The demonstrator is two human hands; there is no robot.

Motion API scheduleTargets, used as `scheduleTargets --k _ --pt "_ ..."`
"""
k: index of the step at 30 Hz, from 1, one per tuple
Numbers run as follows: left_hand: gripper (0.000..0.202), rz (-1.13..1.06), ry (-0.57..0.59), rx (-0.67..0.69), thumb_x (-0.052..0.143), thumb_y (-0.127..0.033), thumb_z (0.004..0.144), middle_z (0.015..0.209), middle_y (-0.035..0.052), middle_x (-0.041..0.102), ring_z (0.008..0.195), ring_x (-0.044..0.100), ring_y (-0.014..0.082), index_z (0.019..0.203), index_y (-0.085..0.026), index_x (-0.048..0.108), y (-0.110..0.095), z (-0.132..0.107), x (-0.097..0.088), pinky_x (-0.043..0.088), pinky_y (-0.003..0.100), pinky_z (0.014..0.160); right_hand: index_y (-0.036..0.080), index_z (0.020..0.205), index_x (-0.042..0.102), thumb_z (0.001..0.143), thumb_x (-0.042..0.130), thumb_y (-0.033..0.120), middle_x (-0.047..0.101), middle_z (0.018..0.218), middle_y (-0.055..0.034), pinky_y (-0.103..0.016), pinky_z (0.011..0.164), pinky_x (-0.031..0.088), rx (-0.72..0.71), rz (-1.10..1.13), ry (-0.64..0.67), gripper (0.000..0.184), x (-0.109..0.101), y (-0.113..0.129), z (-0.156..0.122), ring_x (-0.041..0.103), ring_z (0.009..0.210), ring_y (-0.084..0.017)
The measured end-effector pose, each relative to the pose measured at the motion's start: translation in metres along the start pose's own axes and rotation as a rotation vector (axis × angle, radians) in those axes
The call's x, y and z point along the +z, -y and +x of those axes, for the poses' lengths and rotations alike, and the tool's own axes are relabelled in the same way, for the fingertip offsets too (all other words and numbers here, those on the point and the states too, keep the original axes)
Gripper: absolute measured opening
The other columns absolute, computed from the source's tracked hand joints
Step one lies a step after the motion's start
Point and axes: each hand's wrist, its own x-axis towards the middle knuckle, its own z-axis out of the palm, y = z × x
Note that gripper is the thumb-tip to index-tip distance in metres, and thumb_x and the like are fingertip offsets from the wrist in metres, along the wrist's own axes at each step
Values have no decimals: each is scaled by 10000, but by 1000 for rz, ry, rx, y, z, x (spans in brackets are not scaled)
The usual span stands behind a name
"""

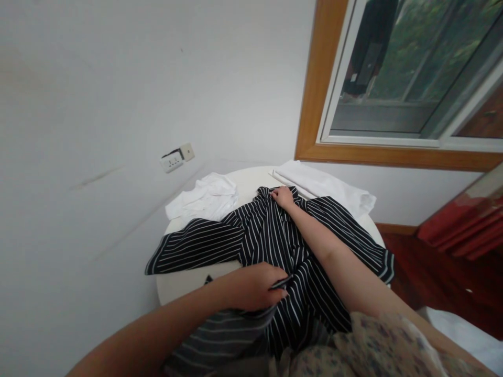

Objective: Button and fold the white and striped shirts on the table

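Note:
A black shirt with thin white stripes [271, 246] lies spread over a round white table [181, 283]. My left hand [255, 285] rests on the shirt's near edge and pinches a fold of the fabric between thumb and fingers. My right hand [282, 197] reaches across the shirt to its far end, near the collar, and grips the cloth there. My right forearm lies along the shirt's middle.
A crumpled white garment [206, 201] lies at the table's far left and a folded white cloth [326, 188] at its far right. A wall with a socket plate [173, 159] stands behind, a wood-framed window [393, 104] to the right, and red fabric [463, 225] beyond the table.

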Motion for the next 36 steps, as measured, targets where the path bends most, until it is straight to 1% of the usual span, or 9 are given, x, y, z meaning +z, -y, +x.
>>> scheduleTargets --k 4,7,10,14,18,21,27,32,36 --pt "423 -307 264 155 415 -433 940 921 55 717 778 657 135 1264 -195 546 5 13 -15 474 229 698 194 1125 690 985 334 407 680 1117 -109 -305 942 405 -103 60 70 438 -15 -4 0 587 1060 -217" --pt "379 -89 -70 8 389 -424 952 948 55 705 836 641 152 1160 -204 617 50 19 -35 460 265 771 179 1276 588 955 434 346 628 1231 -106 -298 987 385 -164 69 68 393 -27 -6 -16 554 1137 -208" --pt "330 475 -522 -414 431 -352 924 946 136 659 944 584 255 1004 -134 666 108 19 -50 436 366 814 162 1375 482 940 457 393 555 1320 -135 -349 1027 371 -240 90 50 493 -34 -4 -51 506 1209 -231" --pt "350 782 -619 -615 482 -423 884 984 175 597 1008 510 327 933 -133 671 157 13 -51 421 411 780 264 1426 412 903 356 643 375 1487 -120 -525 1074 291 -335 124 188 649 -32 -1 -106 363 1344 -310" --pt "257 811 -592 -609 472 -334 880 1020 164 589 1024 499 319 933 -164 657 161 11 -42 404 416 808 297 1450 371 881 271 712 244 1557 -87 -613 1119 73 -397 81 229 712 -25 -3 -139 157 1435 -331" --pt "309 773 -615 -637 379 -328 915 1029 176 611 1041 523 323 974 -155 628 155 10 -47 400 427 830 292 1453 367 891 248 702 250 1555 -78 -582 1137 54 -408 76 193 706 -24 -4 -145 161 1439 -304" --pt "521 604 -704 -902 144 -410 962 854 166 671 809 631 298 1189 -97 493 164 -9 -92 439 374 694 324 1471 319 898 289 679 199 1572 -47 -615 1126 66 -441 81 181 675 -29 -4 -146 136 1444 -308" --pt "370 718 -567 -854 285 -348 952 975 122 661 895 611 253 1096 -152 565 189 -26 -137 423 327 756 351 1456 342 908 310 654 236 1562 -20 -663 1102 5 -511 85 228 627 -31 -7 -147 120 1441 -332" --pt "296 853 -535 -772 357 -233 915 1058 152 614 1045 535 283 994 -135 624 189 -17 -143 395 400 862 349 1445 360 918 332 624 262 1553 -16 -672 1096 38 -522 89 201 594 -31 -4 -149 173 1429 -326"
